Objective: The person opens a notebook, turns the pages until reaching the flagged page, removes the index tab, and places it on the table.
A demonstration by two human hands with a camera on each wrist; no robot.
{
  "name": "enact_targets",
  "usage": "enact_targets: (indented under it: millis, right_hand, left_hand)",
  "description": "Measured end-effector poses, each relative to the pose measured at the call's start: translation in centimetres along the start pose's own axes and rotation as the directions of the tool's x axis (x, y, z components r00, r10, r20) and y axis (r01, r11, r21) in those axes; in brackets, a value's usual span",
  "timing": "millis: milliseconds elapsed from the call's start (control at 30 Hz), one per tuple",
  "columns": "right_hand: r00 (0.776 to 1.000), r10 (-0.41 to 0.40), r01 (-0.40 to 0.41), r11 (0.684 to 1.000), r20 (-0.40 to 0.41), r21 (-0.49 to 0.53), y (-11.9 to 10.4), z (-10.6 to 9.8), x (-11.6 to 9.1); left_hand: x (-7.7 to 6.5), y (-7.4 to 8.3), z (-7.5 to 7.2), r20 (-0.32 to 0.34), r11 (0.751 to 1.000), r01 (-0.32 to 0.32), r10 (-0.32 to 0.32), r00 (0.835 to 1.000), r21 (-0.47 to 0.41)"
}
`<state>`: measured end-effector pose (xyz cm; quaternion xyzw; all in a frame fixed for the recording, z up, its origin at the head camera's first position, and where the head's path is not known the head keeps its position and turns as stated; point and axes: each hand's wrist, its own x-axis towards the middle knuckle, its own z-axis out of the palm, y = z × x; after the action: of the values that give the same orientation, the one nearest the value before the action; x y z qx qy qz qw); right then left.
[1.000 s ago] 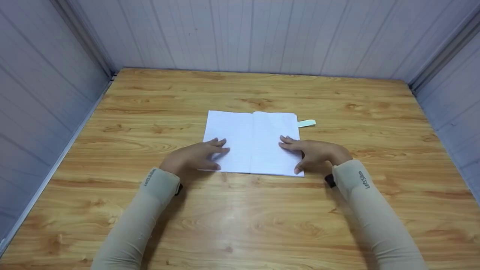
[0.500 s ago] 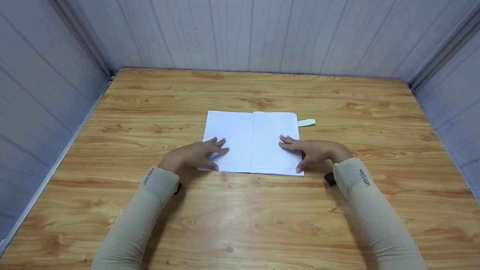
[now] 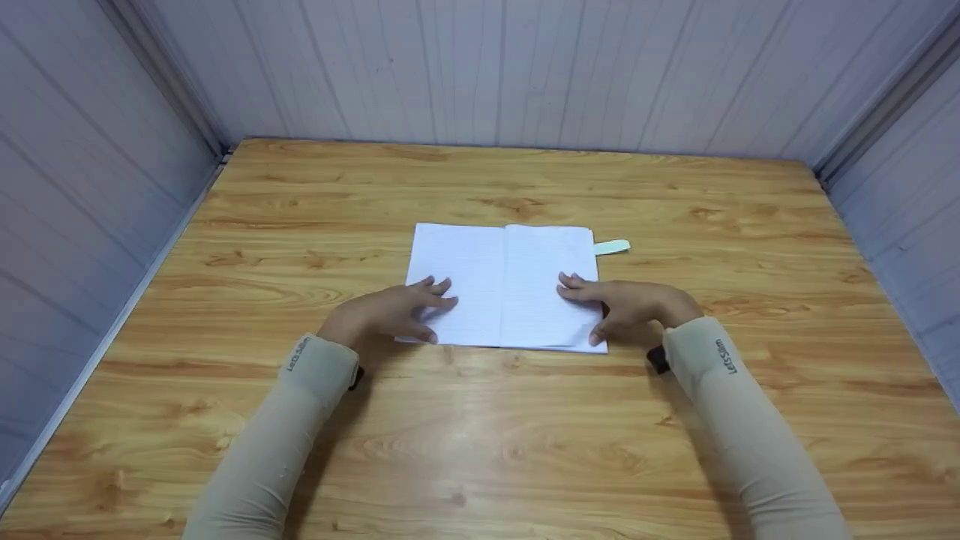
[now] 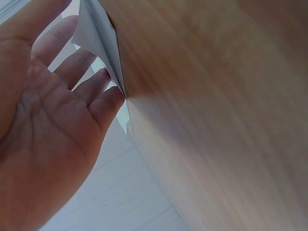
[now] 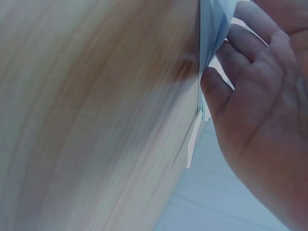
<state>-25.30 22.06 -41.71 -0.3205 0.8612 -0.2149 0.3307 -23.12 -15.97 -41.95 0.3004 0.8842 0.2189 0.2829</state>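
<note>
1. Head view: paper notebook (image 3: 480, 262) is rectangular, spread out at two white, faintly ruled pages; shallow crease down the middle, right page slightly bowed beside it.
2. Pale green strip (image 3: 613, 247), flat and narrow, juts from the notebook's upper right edge.
3. Notebook lies between the hands: left hand (image 3: 390, 310) on its lower left part, right hand (image 3: 636, 304) on its lower right.
4. Grip, both sides: fingers and thumb spread apart, tips resting on the pages. Wrist views show page edges raised near the fingers.
5. Wood-grain counter (image 3: 465, 435) beneath, glossy, with a soft reflection at front.
6. Pale panelled walls (image 3: 465, 67) with seams on three sides; beige sleeves (image 3: 274, 450) bear dark lettering.
</note>
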Motion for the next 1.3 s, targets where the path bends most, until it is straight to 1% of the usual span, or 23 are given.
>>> enact_targets:
  millis: [200, 433, 667, 767, 1000, 1300]
  right_hand:
    - [1.000, -0.002, 0.002, 1.000, -0.002, -0.009, 0.00, 0.08, -0.13]
    - [1.000, 0.015, -0.015, 1.000, -0.005, -0.001, -0.08, 0.08, -0.11]
    - [1.000, 0.007, -0.007, 1.000, -0.003, 0.010, -0.02, 0.08, -0.10]
    - [1.000, 0.022, -0.021, 1.000, -0.003, 0.015, -0.03, 0.06, -0.09]
    - [0.999, 0.038, -0.037, 0.997, -0.004, 0.066, -0.08, -0.01, -0.09]
    - [0.998, 0.058, -0.058, 0.996, 0.006, 0.063, -0.05, -0.15, -0.10]
  left_hand:
    - [0.05, 0.00, 0.01, 0.000, 1.000, -0.005, 0.005, 1.000, 0.007]
    - [0.08, -0.06, 0.02, -0.003, 1.000, -0.005, 0.005, 1.000, 0.004]
    - [0.01, -0.13, 0.03, -0.003, 1.000, -0.007, 0.007, 1.000, -0.001]
    - [0.05, -0.14, 0.02, -0.005, 1.000, -0.005, 0.005, 1.000, -0.002]
    - [0.04, -0.17, 0.00, -0.004, 0.999, 0.030, -0.030, 1.000, -0.012]
    - [-0.02, 0.01, 0.11, -0.038, 0.998, 0.035, -0.038, 0.999, -0.061]
